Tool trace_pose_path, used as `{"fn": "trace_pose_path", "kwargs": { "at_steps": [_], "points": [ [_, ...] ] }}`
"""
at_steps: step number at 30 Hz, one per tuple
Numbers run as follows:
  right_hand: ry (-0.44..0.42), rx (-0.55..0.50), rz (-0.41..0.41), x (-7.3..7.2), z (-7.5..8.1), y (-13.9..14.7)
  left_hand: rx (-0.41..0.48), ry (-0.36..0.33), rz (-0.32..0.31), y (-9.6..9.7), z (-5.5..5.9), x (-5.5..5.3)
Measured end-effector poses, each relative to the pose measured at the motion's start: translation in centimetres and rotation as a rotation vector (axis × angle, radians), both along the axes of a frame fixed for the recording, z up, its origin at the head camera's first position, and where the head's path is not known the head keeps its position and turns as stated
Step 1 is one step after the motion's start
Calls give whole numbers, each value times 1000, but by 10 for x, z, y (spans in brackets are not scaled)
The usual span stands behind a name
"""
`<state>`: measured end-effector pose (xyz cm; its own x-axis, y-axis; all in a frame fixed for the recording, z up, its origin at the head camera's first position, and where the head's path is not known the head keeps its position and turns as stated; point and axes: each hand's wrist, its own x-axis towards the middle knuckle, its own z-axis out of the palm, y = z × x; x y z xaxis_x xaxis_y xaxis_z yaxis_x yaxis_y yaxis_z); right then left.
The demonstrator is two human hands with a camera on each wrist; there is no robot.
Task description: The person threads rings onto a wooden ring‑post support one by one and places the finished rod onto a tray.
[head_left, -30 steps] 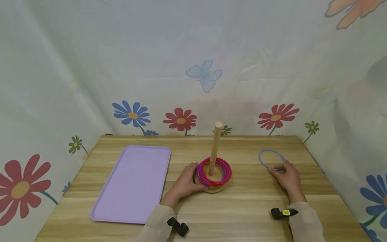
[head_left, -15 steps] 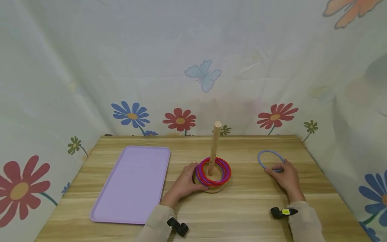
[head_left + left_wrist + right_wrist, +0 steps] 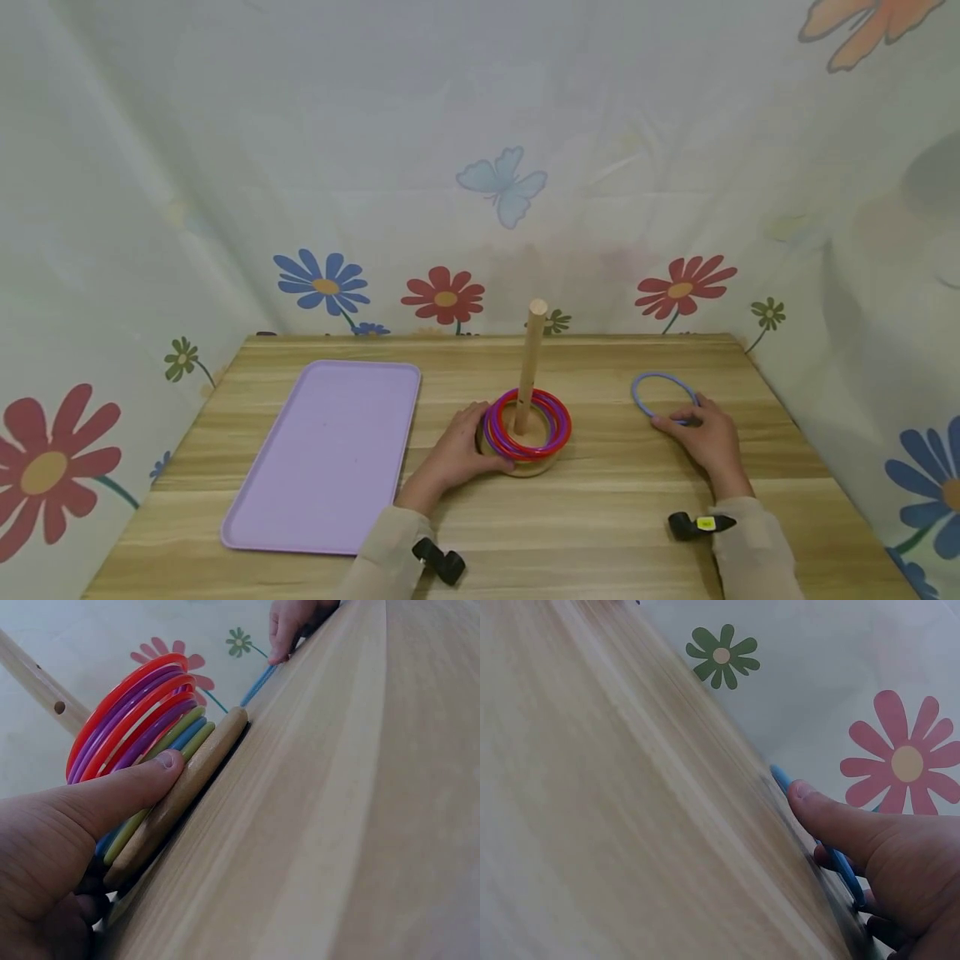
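Note:
A wooden ring-toss stand (image 3: 532, 350) with an upright peg stands on the table right of centre. Red and purple rings (image 3: 566, 425) circle its peg; green and blue ones (image 3: 187, 733) lie below them in the left wrist view. My left hand (image 3: 457, 450) grips the stand's left side, thumb across the lower rings close to the round base (image 3: 180, 795), its other fingers mostly hidden. Farther right, a thin blue ring (image 3: 645, 382) lies on or very near the tabletop. Its near edge is pinched by my right hand (image 3: 708, 442), with the thumb on it in the right wrist view.
A lilac tray (image 3: 330, 450) lies on the left of the wooden table (image 3: 600, 533). Behind the table's back edge hangs a pale cloth (image 3: 360, 125) printed with flowers and a butterfly. Black wrist cameras (image 3: 440, 562) sit at both sleeves.
My right hand has shifted slightly left together with the blue ring. My left hand keeps its grip at the stand. The head view has drifted a little.

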<state>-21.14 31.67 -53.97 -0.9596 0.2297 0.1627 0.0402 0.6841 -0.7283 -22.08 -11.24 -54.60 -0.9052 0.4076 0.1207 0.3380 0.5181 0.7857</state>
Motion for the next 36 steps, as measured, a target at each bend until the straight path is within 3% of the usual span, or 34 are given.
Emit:
{"fn": "trace_pose_path", "kwargs": {
  "at_steps": [15,23,36],
  "points": [
    [16,-54,36,-1,2,0,4,9,-5,0,2,1],
    [-3,-157,12,0,0,1,7,-11,6,1,5,3],
    [113,-262,-36,-1,6,-8,4,-8,9,1,4,3]
  ]
}}
